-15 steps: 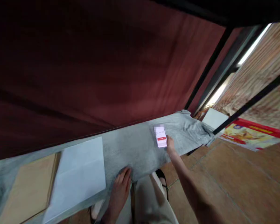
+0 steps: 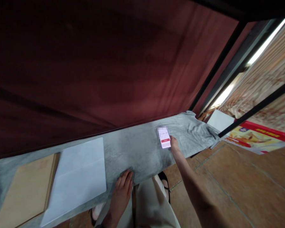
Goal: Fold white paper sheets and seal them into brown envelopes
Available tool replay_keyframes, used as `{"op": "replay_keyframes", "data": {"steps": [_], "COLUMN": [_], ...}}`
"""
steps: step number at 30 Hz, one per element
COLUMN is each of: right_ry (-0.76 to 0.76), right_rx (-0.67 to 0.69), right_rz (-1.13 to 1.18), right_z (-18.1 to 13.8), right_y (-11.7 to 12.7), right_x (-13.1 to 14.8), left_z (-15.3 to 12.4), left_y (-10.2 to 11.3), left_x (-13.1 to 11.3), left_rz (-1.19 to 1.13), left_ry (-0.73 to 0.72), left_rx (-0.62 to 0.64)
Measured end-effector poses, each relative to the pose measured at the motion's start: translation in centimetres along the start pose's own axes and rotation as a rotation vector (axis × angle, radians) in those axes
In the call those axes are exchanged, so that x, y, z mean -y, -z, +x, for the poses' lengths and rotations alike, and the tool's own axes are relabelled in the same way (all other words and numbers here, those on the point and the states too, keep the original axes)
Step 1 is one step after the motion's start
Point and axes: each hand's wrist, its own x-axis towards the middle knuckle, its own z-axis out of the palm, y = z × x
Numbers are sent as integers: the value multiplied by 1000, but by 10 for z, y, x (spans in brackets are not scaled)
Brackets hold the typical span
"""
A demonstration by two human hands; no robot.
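A smartphone point(image 2: 165, 143) with a lit, pale screen and a red button shows over the right half of the grey cloth-covered surface point(image 2: 135, 145). My right hand point(image 2: 174, 144) grips its lower right side; the fingers beneath are mostly hidden. Whether the phone touches the cloth I cannot tell. My left hand point(image 2: 123, 186) lies flat on the cloth's near edge, fingers stretched out and holding nothing. To its left are a folded white sheet of paper point(image 2: 79, 174) and a brown envelope point(image 2: 28, 186), side by side.
A dark red fabric panel point(image 2: 123, 88) rises behind the surface. Black metal bars point(image 2: 258, 107) frame the right side. A printed red and yellow box point(image 2: 258, 136) and a white panel point(image 2: 220, 120) stand beyond the right end, above the brown tiled floor point(image 2: 247, 180).
The view has shifted slightly. Both hands keep nearly the same places, and my right hand still grips the phone. The paper and envelope lie as before.
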Motion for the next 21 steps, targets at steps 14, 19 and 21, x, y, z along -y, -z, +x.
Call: {"op": "replay_keyframes", "data": {"steps": [14, 19, 21], "right_ry": [-5, 10, 24], "right_rx": [-44, -61, -66], "right_rz": [-56, -95, -110], "right_z": [29, 25, 23], "right_y": [22, 26, 26], "right_x": [5, 2, 0], "left_z": [2, 2, 2], "left_y": [3, 2, 1], "left_x": [-2, -3, -3], "left_rz": [6, 31, 32], "left_ry": [7, 3, 0], "left_rx": [-5, 7, 9]}}
